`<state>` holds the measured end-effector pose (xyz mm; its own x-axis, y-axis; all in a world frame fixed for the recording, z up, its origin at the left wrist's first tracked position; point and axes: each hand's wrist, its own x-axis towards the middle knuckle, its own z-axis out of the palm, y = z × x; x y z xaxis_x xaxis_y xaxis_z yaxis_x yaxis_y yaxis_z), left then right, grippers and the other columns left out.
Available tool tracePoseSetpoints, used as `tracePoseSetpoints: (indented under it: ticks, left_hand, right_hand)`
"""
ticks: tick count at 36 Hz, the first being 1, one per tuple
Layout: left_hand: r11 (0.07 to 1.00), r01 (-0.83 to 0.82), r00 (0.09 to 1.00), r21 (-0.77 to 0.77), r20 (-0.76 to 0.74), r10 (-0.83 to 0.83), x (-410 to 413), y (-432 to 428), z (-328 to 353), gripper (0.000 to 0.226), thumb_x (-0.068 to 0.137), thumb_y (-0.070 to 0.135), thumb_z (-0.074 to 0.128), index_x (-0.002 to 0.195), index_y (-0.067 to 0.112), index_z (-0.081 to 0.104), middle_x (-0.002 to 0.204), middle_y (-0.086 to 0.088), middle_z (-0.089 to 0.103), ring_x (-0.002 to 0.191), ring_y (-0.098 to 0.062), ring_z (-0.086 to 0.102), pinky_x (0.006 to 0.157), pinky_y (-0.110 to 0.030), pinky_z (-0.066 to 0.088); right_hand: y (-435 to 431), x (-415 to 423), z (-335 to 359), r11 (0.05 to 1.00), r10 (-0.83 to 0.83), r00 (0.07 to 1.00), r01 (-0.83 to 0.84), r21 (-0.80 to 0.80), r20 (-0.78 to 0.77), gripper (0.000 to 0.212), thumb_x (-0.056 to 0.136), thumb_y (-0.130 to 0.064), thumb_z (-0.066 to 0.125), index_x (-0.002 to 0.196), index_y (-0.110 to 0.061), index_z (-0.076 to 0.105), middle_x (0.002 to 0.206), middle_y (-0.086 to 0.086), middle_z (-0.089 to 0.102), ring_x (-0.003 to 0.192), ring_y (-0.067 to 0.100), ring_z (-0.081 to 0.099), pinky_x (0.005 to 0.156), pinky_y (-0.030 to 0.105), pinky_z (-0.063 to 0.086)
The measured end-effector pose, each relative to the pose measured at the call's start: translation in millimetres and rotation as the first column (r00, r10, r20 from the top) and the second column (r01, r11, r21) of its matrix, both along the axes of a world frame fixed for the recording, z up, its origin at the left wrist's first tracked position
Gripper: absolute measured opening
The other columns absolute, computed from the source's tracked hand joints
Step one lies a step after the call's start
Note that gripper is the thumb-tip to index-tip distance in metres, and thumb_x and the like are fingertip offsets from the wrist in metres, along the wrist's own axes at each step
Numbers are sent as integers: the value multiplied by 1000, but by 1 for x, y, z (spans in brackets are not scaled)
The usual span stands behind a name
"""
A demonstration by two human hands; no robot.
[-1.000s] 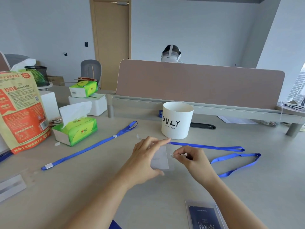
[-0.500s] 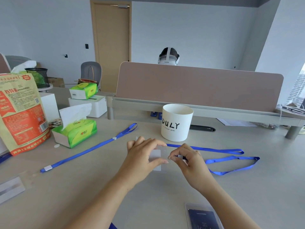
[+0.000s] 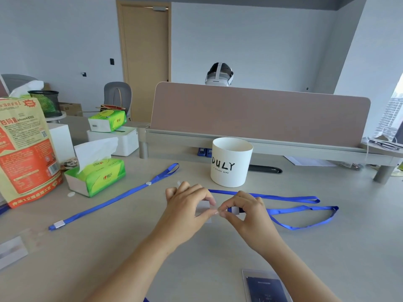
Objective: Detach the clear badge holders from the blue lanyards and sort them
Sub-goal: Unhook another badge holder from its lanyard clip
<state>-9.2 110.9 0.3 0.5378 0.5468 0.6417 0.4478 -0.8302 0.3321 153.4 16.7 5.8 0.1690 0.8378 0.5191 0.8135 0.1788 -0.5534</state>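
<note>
At the table's centre my left hand pinches a clear badge holder, mostly hidden under its curled fingers. My right hand pinches the white clasp end of a blue lanyard that loops off to the right. The fingertips of both hands meet at the joint between holder and clasp. A second blue lanyard lies stretched out to the left with no holder on it. A clear holder rests at the left edge, and another with a dark card lies at the bottom right.
A white cup marked DULY stands just behind my hands. Green tissue boxes and an orange bag crowd the left side. A beige desk divider closes off the back; a person's head shows behind it.
My hands have drawn together and curled tighter around the holder and the lanyard clasp. The holder, flat and visible a second ago, is now mostly covered by my left fingers.
</note>
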Motion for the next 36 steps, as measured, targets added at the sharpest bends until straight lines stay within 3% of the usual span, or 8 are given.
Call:
tracePoseSetpoints:
  ticks: [4,17,25,31,36]
  left_hand:
    - [999,-4,1000,-42,13,5,0,0,0,21,74,47,75,81,35,58,81,29,57,93,3,39,81,-27,24]
    - [993,-55,997,-100,38,59,4,-6,4,18,73,51,73,79,34,69,80,21,66,105,0,36,87,-30,26]
    - [996,-91,994,-7,58,91,7,-1,2,20,68,53,66,73,34,68,71,21,64,82,-3,42,76,-29,22]
    - [995,-101,994,7,43,101,8,1,0,18,65,50,66,69,32,66,68,19,63,81,-3,42,76,-31,23]
    - [993,-115,992,15,50,114,8,0,0,17,64,47,67,67,31,64,67,20,62,82,-3,43,77,-33,24]
  right_hand:
    - [1,0,-2,1000,-20,998,19,9,55,11,83,-23,74,82,-34,72,75,-17,55,81,8,47,80,22,34]
    - [4,1,-4,997,-59,986,50,61,154,19,80,-16,76,80,-35,71,77,-23,54,79,-3,47,75,21,34]
    - [6,1,-6,997,-56,989,48,60,135,18,83,-18,74,82,-36,70,76,-28,50,80,-4,45,74,20,33]
    - [7,4,-9,999,-41,977,37,23,211,9,88,-26,69,88,-35,70,79,-32,46,78,-7,44,76,17,32]
    - [7,4,-8,997,-63,959,48,62,275,10,88,-24,68,89,-33,69,81,-28,48,74,2,47,72,18,34]
